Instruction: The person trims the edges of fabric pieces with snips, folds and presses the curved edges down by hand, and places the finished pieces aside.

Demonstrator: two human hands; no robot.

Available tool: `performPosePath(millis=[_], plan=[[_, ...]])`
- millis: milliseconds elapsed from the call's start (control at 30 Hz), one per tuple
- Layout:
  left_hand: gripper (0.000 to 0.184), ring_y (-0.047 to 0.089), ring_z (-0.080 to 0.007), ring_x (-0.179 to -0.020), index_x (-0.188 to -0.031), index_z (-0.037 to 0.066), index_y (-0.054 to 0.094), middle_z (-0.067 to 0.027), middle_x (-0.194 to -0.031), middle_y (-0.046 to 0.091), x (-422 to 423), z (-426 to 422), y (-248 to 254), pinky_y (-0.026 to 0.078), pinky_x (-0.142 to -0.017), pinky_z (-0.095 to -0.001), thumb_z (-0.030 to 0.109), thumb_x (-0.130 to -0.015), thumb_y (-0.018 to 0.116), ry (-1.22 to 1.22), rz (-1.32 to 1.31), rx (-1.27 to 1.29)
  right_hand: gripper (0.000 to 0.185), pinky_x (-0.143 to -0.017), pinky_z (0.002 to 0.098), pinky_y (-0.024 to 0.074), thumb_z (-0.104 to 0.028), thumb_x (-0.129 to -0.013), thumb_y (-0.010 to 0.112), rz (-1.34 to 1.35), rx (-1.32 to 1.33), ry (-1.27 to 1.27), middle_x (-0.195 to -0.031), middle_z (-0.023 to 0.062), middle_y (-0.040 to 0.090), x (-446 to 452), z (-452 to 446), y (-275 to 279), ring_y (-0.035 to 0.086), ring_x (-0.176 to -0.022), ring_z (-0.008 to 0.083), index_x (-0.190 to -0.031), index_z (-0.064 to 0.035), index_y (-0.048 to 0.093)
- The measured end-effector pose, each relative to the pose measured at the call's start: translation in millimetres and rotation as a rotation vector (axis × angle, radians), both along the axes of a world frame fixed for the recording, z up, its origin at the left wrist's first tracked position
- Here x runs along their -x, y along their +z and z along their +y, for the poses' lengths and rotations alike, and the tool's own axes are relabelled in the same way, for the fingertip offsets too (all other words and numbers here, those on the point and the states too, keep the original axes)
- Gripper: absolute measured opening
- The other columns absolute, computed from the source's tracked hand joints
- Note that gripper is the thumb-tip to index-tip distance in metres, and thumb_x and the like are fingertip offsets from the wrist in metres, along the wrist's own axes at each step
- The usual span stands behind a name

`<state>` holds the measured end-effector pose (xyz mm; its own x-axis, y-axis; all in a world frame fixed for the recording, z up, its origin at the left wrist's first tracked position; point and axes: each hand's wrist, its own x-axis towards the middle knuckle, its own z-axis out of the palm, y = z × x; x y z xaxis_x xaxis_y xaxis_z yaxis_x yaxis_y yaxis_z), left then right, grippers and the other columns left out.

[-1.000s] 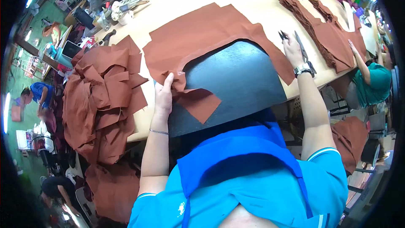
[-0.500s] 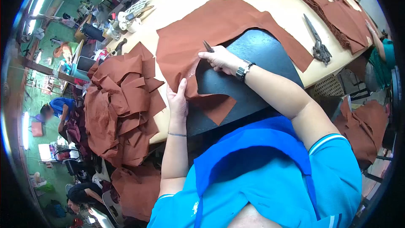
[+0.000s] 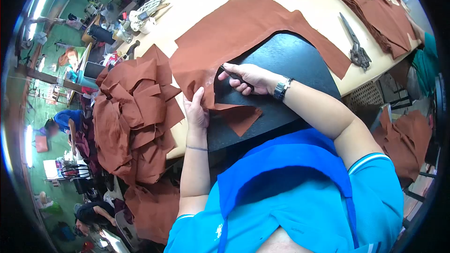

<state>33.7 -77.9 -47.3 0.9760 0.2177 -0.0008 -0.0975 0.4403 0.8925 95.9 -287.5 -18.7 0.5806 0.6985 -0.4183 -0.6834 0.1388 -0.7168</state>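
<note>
A large brown fabric piece with a curved inner edge lies partly over a dark board. My left hand pinches the fabric near its lower left, thumb on top, where the cloth is bunched and a flap hangs over the board. Over the board, beside the curved edge, my right hand is closed around a small dark tool, its tip close to the fabric. Large metal shears lie on the table to the right, away from both hands.
A heap of brown fabric covers the table's left edge. More stacked brown pieces lie at the right beside a person's arm. Containers and brushes stand at the back left. Brown cloth hangs low at the right.
My right hand has left the area by the shears and come across to the fabric's curved edge with the small tool, its tip now lower. My left hand still holds the fabric.
</note>
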Motion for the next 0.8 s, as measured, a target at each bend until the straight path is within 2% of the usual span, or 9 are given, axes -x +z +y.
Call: performPosePath(millis=[367, 467, 567, 667, 800], plan=[[0.047, 0.066, -0.0197, -0.103, -0.138, 0.008, 0.046, -0.0088, -0.128, 0.058, 1, -1, 3, 0.062, -0.074, -0.0327, 0.005, -0.093, 0.059, -0.002, 0.010, -0.021, 0.035, -0.039, 0.0155, 0.0222, -0.044, -0.105, 0.045, 0.037, -0.075, -0.017, -0.063, -0.0092, 0.035, -7, 3, -10, 0.026, -0.048, 0.0002, -0.107, -0.0096, 0.054], [0.048, 0.061, -0.0214, -0.114, -0.140, 0.002, 0.045, -0.0113, -0.133, 0.056, 3, -2, 7, 0.056, -0.091, -0.0336, -0.002, -0.094, 0.055, -0.007, 0.000, -0.009, 0.035, -0.038, 0.0151, 0.0219, -0.044, -0.105, 0.046, 0.017, -0.060, -0.019, -0.062, -0.0091, 0.035, -4, -1, -9, 0.026, -0.048, 0.0003, -0.105, -0.0097, 0.054], [0.048, 0.062, -0.0214, -0.114, -0.140, 0.002, 0.045, -0.0111, -0.133, 0.057, 5, -2, 10, 0.057, -0.090, -0.0334, -0.002, -0.094, 0.054, -0.040, 0.017, -0.015, 0.036, -0.038, 0.0151, 0.0224, -0.045, -0.105, 0.046, 0.010, -0.059, -0.028, -0.063, -0.0086, 0.036, -1, -2, -8, 0.026, -0.048, 0.0005, -0.104, -0.0094, 0.054], [0.048, 0.065, -0.0206, -0.106, -0.139, 0.009, 0.046, -0.0086, -0.131, 0.057, 3, 0, 5, 0.062, -0.075, -0.0336, 0.005, -0.093, 0.058, -0.030, -0.001, -0.013, 0.038, -0.038, 0.0154, 0.0230, -0.046, -0.105, 0.045, 0.033, -0.057, -0.016, -0.063, -0.0082, 0.036, 0, -3, -3, 0.027, -0.048, 0.0007, -0.104, -0.0091, 0.055], [0.048, 0.064, -0.0205, -0.107, -0.139, 0.009, 0.046, -0.0084, -0.131, 0.057, 3, -3, 8, 0.062, -0.075, -0.0333, 0.005, -0.093, 0.058, -0.017, 0.002, -0.020, 0.038, -0.038, 0.0156, 0.0233, -0.046, -0.105, 0.045, 0.034, -0.039, 0.008, -0.063, -0.0080, 0.037, -2, 2, -1, 0.027, -0.048, 0.0008, -0.104, -0.0090, 0.055]])
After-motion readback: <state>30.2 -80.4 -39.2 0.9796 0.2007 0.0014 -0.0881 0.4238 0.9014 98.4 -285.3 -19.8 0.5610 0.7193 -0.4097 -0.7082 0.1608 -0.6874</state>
